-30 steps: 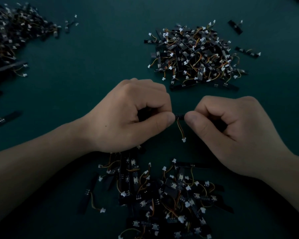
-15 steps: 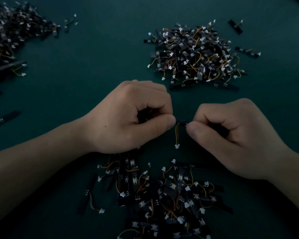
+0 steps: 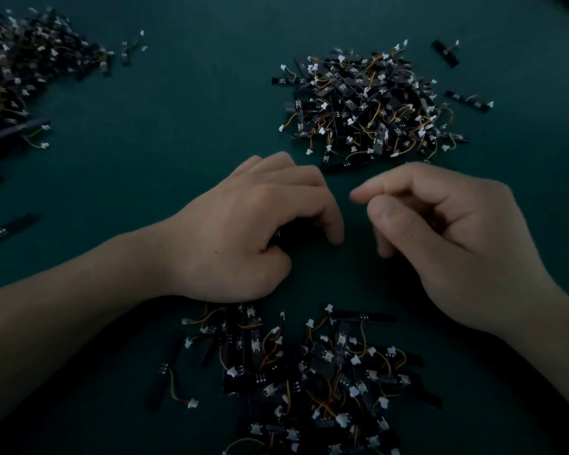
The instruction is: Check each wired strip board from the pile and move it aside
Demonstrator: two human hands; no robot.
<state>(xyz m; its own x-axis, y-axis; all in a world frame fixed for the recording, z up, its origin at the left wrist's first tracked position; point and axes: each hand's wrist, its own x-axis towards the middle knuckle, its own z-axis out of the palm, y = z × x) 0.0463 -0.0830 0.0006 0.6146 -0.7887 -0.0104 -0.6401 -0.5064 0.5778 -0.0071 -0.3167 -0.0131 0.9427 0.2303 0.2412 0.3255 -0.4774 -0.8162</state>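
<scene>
A dim green table [image 3: 178, 142], seen from above your own hands. At 10 o'clock, against the left edge, lies the left heap [image 3: 20, 60] of black wired strip boards with white plugs. A lone board [image 3: 10, 226] sits at 9 o'clock.

Just left of centre, your left hand [image 3: 253, 231] is knuckles up, fingers curled down toward the cloth. A dark sliver shows under the palm by the thumb. I cannot tell whether that is a board in your grasp or only shadow.

At 6 o'clock spreads the near pile [image 3: 309, 372], orange and yellow wires tangled, its upper edge reaching the heel of your left hand.

Just right of centre, your right hand [image 3: 457, 231] hovers, blurred. Its fingers are loosely bent, forefinger and thumb apart with nothing between them: a released hand.

At 1 o'clock, well apart from both hands, sits the far heap [image 3: 365, 106].

No board shows between your hands, so this is probably the pause before the next check. Take a board from the near pile's edge. Pinch the strip itself, not the wire, and lift slowly so snagged leads drop free. Hold both ends, bring it close in this poor light, then lay it on one heap only.
</scene>
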